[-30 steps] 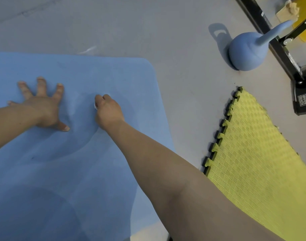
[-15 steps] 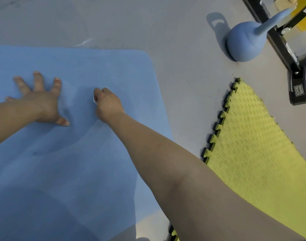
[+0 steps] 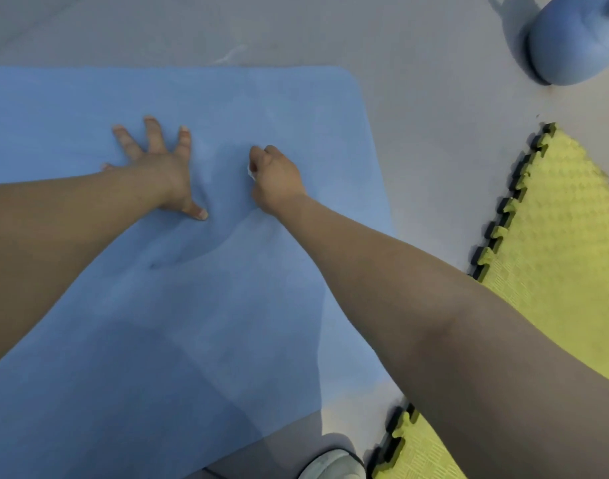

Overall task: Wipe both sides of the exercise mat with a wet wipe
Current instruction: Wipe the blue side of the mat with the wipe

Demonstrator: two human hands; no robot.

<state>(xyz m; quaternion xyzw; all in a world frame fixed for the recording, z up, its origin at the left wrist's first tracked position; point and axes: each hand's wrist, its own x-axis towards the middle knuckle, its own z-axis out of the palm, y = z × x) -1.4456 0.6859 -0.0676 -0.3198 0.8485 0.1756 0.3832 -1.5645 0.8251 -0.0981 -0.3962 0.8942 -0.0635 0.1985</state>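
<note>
The blue exercise mat (image 3: 192,323) lies flat on the grey floor and fills the left and middle of the view. My left hand (image 3: 158,167) rests flat on it with fingers spread, pressing the mat down. To its right, my right hand (image 3: 275,179) is closed into a fist on the mat, gripping a white wet wipe (image 3: 250,172). Only a small white edge of the wipe shows at the fist's left side. A darker damp patch spreads on the mat around and below both hands.
A yellow interlocking foam tile (image 3: 555,254) with black toothed edges lies on the floor at the right. A blue kettlebell (image 3: 569,46) stands at the top right. A grey shoe (image 3: 334,466) shows at the bottom edge, beside the mat's near edge.
The view has shifted, so both hands sit further right and lower in frame. The hands keep the same poses on the mat, right fist still next to the left hand.
</note>
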